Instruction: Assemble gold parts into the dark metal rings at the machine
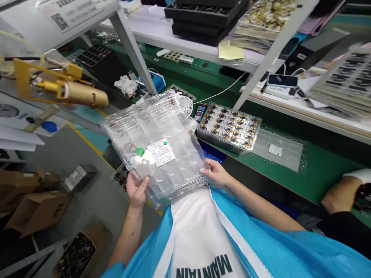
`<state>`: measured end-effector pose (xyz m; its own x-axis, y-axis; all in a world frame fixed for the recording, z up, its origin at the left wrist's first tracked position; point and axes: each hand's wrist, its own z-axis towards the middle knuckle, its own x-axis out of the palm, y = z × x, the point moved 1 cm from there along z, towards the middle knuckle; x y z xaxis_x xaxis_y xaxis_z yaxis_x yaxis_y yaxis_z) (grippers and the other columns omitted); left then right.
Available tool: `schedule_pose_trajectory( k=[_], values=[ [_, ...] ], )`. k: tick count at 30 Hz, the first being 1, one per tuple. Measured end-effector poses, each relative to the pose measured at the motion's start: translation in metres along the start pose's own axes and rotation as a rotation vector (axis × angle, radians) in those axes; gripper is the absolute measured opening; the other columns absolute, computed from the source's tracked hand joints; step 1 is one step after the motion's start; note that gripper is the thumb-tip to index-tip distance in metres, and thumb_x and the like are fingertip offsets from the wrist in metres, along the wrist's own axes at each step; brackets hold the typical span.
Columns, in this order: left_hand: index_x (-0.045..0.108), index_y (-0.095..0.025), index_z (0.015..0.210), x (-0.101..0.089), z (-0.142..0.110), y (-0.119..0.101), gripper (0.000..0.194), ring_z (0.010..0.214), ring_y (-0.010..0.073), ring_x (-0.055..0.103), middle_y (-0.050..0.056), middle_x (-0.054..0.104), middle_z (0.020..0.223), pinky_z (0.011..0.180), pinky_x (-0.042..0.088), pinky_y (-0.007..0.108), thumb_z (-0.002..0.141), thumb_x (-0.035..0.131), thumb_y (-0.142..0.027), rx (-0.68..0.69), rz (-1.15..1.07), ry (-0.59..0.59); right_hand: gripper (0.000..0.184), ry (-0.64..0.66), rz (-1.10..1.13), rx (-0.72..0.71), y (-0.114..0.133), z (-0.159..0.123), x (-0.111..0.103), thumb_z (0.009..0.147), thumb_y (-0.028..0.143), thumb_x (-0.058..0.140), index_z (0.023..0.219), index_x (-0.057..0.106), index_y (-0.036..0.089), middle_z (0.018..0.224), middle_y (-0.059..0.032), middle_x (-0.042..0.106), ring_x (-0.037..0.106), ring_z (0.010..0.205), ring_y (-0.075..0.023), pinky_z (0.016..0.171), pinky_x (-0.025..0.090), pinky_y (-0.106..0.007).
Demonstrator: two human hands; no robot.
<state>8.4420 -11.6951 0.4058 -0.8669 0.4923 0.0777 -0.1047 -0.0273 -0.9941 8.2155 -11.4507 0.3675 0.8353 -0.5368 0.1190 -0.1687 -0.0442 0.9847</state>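
Note:
A stack of clear plastic blister trays (176, 173) is held in front of my chest, slightly tilted. A printed white label (161, 152) with a green dot lies on it, beside a green and white item (142, 157) that I cannot make out clearly. My left hand (138, 190) grips the near left edge, thumb on top. My right hand (216, 173) holds the right edge, thumb also on top. Just beyond, on the green bench, stands a pile of filled trays (228, 127) with rows of small black and orange parts.
A flat clear tray (278, 150) lies on the green bench (315, 173). Shelf posts (135, 50) rise close to the held stack. A brass-coloured tool (84, 94) juts in from the left. Cardboard boxes (43, 206) stand on the floor. Another person's arm (337, 195) is at right.

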Motion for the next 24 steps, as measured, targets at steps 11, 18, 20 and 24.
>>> schedule_pose_trajectory(
  k=[11, 18, 20, 24],
  values=[
    [0.054, -0.020, 0.125, 0.250, -0.009, 0.101, 0.068, 0.083, 0.0178, 0.070, 0.005, 0.071, 0.097, 0.080, 0.057, 0.032, 0.072, 0.090, -0.045, -0.433, 0.087, 0.683, 0.063, -0.799, 0.167, 0.120, -0.078, -0.142, -0.144, 0.063, 0.075, 0.085, 0.092, 0.069, 0.022, 0.086, -0.0071, 0.075, 0.070, 0.081, -0.0261, 0.080, 0.057, -0.039],
    [0.052, -0.017, 0.144, 0.292, -0.016, 0.134, 0.061, 0.125, 0.0300, 0.066, 0.018, 0.067, 0.135, 0.103, 0.055, 0.044, 0.089, 0.074, -0.032, -0.108, 0.403, 0.942, 0.061, -1.075, 0.396, 0.135, -0.116, -0.131, -0.162, 0.056, 0.062, 0.089, 0.096, 0.065, 0.023, 0.084, -0.0035, 0.075, 0.072, 0.082, -0.0247, 0.078, 0.060, -0.037],
    [0.052, -0.017, 0.147, 0.296, -0.006, 0.132, 0.061, 0.139, 0.0328, 0.057, 0.020, 0.058, 0.149, 0.114, 0.047, 0.048, 0.091, 0.072, -0.033, 0.067, 0.556, 1.008, 0.058, -1.085, 0.389, 0.142, -0.122, -0.118, -0.167, 0.056, 0.061, 0.087, 0.094, 0.064, 0.024, 0.082, -0.0022, 0.074, 0.070, 0.078, -0.0225, 0.076, 0.059, -0.036],
    [0.055, -0.018, 0.148, 0.311, 0.021, 0.128, 0.076, 0.155, 0.0380, 0.035, 0.021, 0.042, 0.164, 0.128, 0.026, 0.053, 0.081, 0.087, -0.037, 0.481, 0.809, 1.268, 0.056, -1.091, 0.362, 0.146, -0.128, -0.088, -0.177, 0.055, 0.060, 0.085, 0.091, 0.062, 0.024, 0.084, -0.0025, 0.074, 0.069, 0.079, -0.0215, 0.076, 0.059, -0.035]
  ],
)
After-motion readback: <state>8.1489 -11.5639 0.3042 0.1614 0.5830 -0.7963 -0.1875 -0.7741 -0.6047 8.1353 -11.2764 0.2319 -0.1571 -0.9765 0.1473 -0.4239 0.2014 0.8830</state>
